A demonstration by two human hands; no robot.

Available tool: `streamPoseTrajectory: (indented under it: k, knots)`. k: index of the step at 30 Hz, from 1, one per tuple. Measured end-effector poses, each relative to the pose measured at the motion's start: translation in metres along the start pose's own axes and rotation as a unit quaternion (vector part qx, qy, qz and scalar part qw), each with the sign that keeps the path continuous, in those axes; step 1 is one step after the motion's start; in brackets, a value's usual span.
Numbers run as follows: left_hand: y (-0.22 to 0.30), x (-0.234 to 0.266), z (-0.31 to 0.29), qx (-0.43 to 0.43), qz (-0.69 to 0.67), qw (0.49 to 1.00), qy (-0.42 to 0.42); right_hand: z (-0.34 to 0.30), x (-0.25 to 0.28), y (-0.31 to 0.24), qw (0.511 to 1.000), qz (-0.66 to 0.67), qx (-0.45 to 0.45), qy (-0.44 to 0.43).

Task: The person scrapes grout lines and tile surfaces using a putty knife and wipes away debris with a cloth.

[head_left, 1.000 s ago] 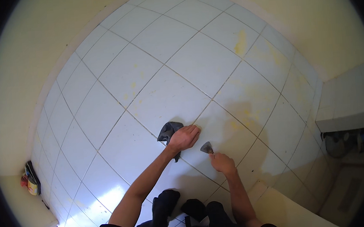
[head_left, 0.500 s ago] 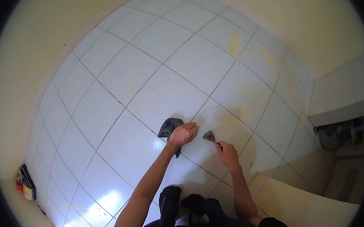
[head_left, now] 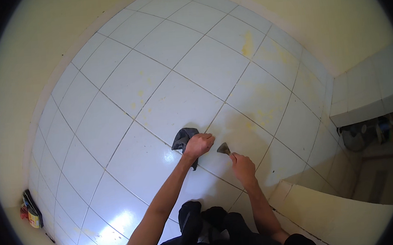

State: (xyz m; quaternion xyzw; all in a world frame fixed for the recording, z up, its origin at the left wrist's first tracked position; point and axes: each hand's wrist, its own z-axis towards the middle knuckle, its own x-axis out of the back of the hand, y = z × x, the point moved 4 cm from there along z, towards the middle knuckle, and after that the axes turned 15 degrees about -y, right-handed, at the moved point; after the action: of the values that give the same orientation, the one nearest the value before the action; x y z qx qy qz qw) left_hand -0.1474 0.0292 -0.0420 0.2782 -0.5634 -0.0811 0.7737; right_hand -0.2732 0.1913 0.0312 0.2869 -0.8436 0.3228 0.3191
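My left hand (head_left: 199, 145) is closed on a crumpled dark grey cloth (head_left: 186, 136), whose folds stick out on the left of the hand and below it. Both are over the white tiled surface (head_left: 172, 101). In my right hand (head_left: 243, 166) is the handle of a small scraper (head_left: 223, 148) with a flared, dull metal blade. The blade points up and left toward my left hand, a short gap away from it. Whether the blade touches the tiles I cannot tell. Yellow stains (head_left: 247, 44) mark several tiles farther off and to the right.
Pale yellow walls (head_left: 335, 26) border the tiles. At the right, a ledge (head_left: 368, 106) has dark items below it; a cream block (head_left: 321, 209) stands near my right forearm. Small containers (head_left: 32, 216) are at the far left. My dark-clad legs (head_left: 212, 221) show at the bottom.
The scraper and my right hand have shifted slightly left. My left hand still grips the cloth in nearly the same place. The whole view has turned a little.
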Motion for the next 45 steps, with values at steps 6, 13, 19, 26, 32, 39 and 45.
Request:
streamPoseTrajectory:
  k: [6, 13, 19, 26, 32, 39, 45]
  knots:
    - [-0.004, 0.002, 0.001, -0.002, 0.003, 1.000, -0.013, 0.000, 0.007, 0.011, 0.995, -0.079, -0.030, -0.051]
    - [-0.001, -0.002, -0.002, 0.006, 0.007, 1.000, -0.016, -0.005, -0.018, 0.032, 0.984, -0.050, -0.082, -0.150]
    - [-0.002, -0.002, 0.001, 0.006, 0.017, 1.000, -0.016, -0.011, -0.023, 0.034, 0.983, -0.035, -0.075, -0.164]
    - [0.002, -0.002, 0.005, 0.006, 0.023, 1.000, -0.020, -0.001, -0.027, 0.045, 0.982, -0.036, -0.099, -0.158]
    - [-0.002, -0.001, -0.002, -0.008, 0.019, 1.000, -0.001, -0.001, -0.019, 0.036, 0.971, -0.038, -0.106, -0.212]
    - [-0.002, -0.002, 0.001, 0.008, 0.025, 0.999, -0.022, -0.003, -0.009, 0.045, 0.957, -0.074, -0.083, -0.269]
    - [-0.001, -0.001, 0.001, 0.011, 0.029, 0.999, -0.025, -0.003, -0.017, 0.053, 0.952, -0.073, -0.076, -0.288]
